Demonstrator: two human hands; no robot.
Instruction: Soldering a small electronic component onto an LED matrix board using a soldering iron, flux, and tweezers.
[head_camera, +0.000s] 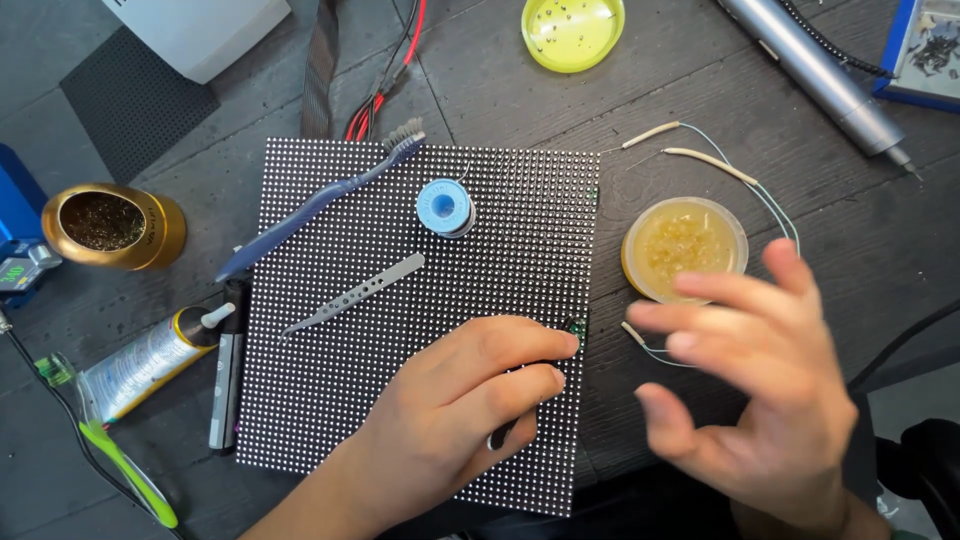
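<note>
On the dark wooden surface (700, 90) lies a square black panel covered with rows of small white dots (330, 380), and the left hand (455, 410) rests on its lower right part. This hand is closed around a thin dark tool (500, 436), of which only a short piece shows under the fingers; its index finger points toward the right edge of the panel, near a small green component (576, 325). The right hand (760, 385) hovers beside the panel, holding nothing, with the fingers spread and a little blurred, just below a round clear jar of yellowish paste (685, 248). Thin wires with beige sleeves (700, 160) curve around this jar, and one end lies under the right fingers. I think the risk is here: if the right hand drops or sweeps sideways, it can catch the wires or push the open jar, and the paste may spill toward the panel. The left wrist also presses on the dotted face, so a slip could scratch the dots. Loose things lie on the panel: a blue toothbrush (320, 200), a small blue spool of solder wire (443, 207) and metal tweezers (355, 295). They may slide if the panel is moved. The left forearm comes from the bottom edge, wrist low; the right palm faces left, thumb down.
</note>
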